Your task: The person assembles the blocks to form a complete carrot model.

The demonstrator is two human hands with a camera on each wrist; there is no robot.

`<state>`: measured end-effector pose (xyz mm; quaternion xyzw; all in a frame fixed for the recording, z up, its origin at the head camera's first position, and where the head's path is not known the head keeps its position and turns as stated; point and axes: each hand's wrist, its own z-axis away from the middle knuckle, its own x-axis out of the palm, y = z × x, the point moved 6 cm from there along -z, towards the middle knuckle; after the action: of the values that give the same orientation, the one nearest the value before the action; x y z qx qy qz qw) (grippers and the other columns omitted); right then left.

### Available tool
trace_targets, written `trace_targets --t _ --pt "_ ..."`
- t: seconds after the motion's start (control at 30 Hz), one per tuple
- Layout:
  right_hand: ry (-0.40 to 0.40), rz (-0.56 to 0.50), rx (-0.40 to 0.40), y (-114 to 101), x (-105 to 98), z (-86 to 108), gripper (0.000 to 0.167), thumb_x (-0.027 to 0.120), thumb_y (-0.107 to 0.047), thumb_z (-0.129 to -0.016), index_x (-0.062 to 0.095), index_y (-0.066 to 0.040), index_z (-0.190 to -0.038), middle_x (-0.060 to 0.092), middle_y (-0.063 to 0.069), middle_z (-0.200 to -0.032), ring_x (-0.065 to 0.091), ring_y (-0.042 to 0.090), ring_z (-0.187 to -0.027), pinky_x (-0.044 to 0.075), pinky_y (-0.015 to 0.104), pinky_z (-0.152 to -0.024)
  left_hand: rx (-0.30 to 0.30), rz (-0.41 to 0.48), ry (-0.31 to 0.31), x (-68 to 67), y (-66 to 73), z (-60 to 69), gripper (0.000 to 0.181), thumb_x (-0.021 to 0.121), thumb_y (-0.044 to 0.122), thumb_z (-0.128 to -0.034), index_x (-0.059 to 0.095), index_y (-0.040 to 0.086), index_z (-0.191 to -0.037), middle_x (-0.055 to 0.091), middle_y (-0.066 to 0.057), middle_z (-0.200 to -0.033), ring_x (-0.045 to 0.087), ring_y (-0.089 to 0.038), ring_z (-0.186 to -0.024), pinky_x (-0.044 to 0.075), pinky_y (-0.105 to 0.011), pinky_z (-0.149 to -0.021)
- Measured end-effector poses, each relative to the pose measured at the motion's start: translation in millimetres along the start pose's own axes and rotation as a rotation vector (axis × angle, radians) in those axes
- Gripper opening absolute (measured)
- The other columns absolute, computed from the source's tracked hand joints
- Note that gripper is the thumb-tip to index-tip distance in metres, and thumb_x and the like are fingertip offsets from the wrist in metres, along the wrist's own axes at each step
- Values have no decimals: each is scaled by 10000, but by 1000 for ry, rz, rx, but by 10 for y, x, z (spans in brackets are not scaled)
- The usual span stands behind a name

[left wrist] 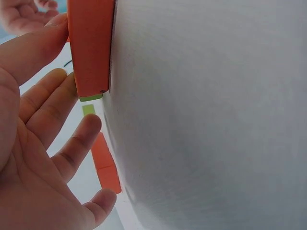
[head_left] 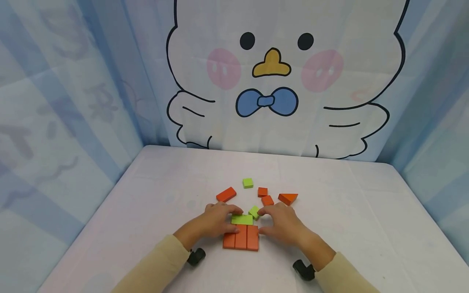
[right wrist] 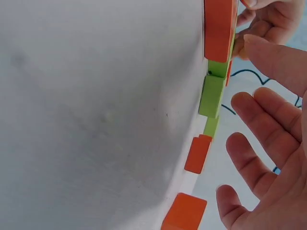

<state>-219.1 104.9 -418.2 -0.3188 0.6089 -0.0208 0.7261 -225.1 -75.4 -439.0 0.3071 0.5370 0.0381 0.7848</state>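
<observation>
Three long orange-red blocks (head_left: 240,240) lie side by side on the table. A long green block (head_left: 242,220) lies across their far ends. My left hand (head_left: 218,219) is at their left, thumb touching the orange-red blocks and a fingertip close to the green block's far edge; its fingers are loosely extended in the left wrist view. To the right, my right hand (head_left: 283,224) has its fingers spread, with nothing visible between them. Its fingertips are close to a small green block (head_left: 254,212), and its thumb is beside the rightmost orange-red block. Whether those touch is unclear.
Farther back lie an orange-red rectangular block (head_left: 226,194), a green cube (head_left: 248,183), two small orange-red blocks (head_left: 262,192) and an orange triangular block (head_left: 288,198). A patterned curtain (head_left: 271,130) stands behind the white table (head_left: 176,175).
</observation>
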Motion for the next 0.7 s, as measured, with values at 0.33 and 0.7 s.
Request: trace_targets --t 0.33,0.7 --pt "-107 1 -104 -59 117 161 444 830 -324 -797 689 -135 -1173 661 -36 -1087 517 195 -1008 390 503 -898 -5 2 3 -7 5 5 503 781 357 -879 632 197 -1332 624 71 -1262 496 -196 -1216 288 -513 -1064" --pt "-109 12 -118 -111 142 196 427 813 -299 -817 678 -123 -1182 666 -18 -1116 521 202 -1023 381 508 -905 -15 -5 5 -3 7 3 509 783 366 -875 632 200 -1332 626 67 -1259 503 -195 -1204 299 -511 -1055"
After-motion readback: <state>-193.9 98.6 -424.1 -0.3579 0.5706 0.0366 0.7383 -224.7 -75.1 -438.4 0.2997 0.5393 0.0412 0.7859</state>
